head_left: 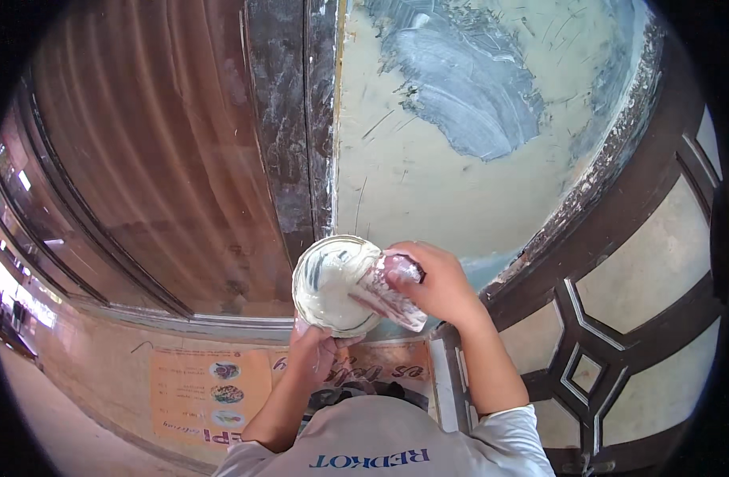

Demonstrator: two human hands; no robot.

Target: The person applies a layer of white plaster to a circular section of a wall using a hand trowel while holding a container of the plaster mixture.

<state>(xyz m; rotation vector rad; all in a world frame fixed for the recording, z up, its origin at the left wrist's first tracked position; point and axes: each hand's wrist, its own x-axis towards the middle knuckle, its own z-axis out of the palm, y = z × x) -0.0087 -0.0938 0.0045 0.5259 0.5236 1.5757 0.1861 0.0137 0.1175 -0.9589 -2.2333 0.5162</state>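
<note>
My left hand (320, 350) grips the near edge of a round, shallow tub (296, 296) from below, its fingers partly hidden underneath. Creamy white putty (331, 288) coats the inside of the tub, with darker streaks near the far side. In my right hand (437, 280) is a putty-smeared scraper (384, 296), held over the tub's right side with its blade touching or very close to the putty. White smears cover the fingers of my right hand. Beyond the tub stands a pale greenish wall panel (436, 195) bearing a grey-white smeared patch (475, 87).
A brown-framed pane (158, 159) with a curtain-like surface rises on the left. Next to it runs a dark, worn wooden post (281, 103). A dark wooden door or frame with pale panels (642, 254) curves along the right. An orange printed banner (189, 389) lies low at the left.
</note>
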